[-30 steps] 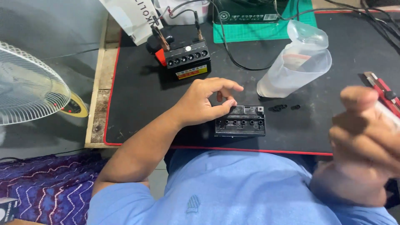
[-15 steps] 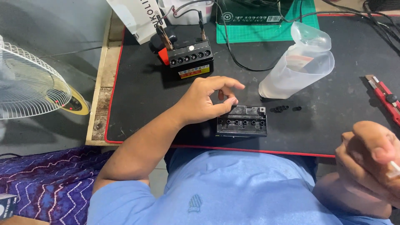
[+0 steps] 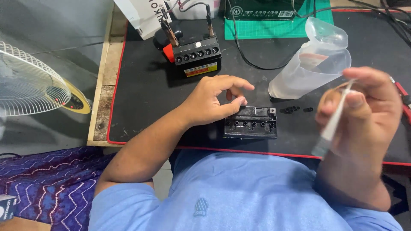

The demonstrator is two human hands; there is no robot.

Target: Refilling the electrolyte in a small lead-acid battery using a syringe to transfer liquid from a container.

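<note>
Head view: small black battery (image 3: 250, 124) at worktop (image 3: 141, 107) front edge steadied by left hand (image 3: 209, 102), fingers curled over top; right hand (image 3: 364, 115), since raised, pinched thin white tube (image 3: 336, 115); filling apparently prepared.

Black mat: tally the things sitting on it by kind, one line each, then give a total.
Batteries: 2, one under the left hand at, one with clips on it at
Clear plastic bottle: 1
Clusters of small black caps: 2, at and
Green cutting mat: 1
Total: 6
The right hand holds a thin white tube above the mat.
</note>
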